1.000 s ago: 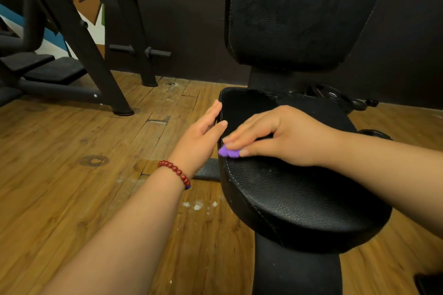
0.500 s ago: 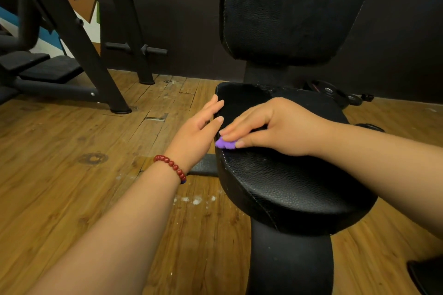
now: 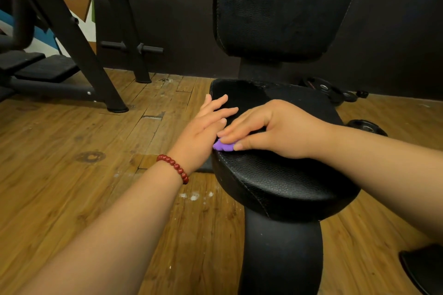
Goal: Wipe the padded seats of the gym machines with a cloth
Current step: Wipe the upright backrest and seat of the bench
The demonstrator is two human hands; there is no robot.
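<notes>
A black padded seat (image 3: 282, 179) on a thick black post fills the centre, with a tall black back pad (image 3: 275, 9) behind it. My right hand (image 3: 275, 129) lies on the seat's left part, fingers curled over a small purple cloth (image 3: 223, 146), most of which is hidden beneath them. My left hand (image 3: 206, 127), with a red bead bracelet at the wrist, rests with straight fingers against the seat's left edge, just beside the cloth.
Wooden plank floor (image 3: 72, 175) lies to the left with white specks near the post. A black slanted machine frame (image 3: 79, 38) with pegs and foot pads stands at far left. Weight plates (image 3: 335, 93) lie behind the seat on the right. A dark wall is behind.
My left hand has slid forward along the seat's left edge, its fingers now reaching onto the pad. My right hand and cloth have stayed at the same left part of the seat.
</notes>
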